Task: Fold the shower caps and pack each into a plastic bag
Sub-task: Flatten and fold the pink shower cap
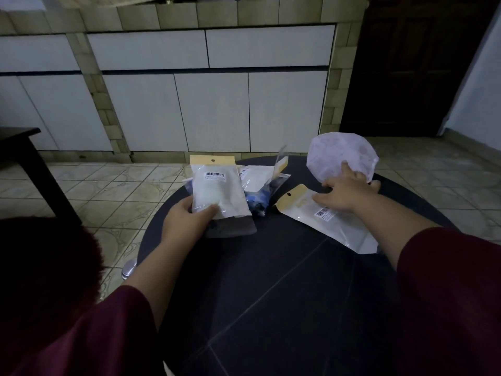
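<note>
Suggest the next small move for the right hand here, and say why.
Probably close the right hand on the pale shower cap and draw it toward the empty bag lying under the wrist. The cap looks unfolded and unpacked, while the left hand already holds a filled bag.

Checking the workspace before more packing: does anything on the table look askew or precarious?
Yes. The flat bag under the right hand reaches the table rim at its near corner. The packed bags at the back lie in an untidy heap.
</note>
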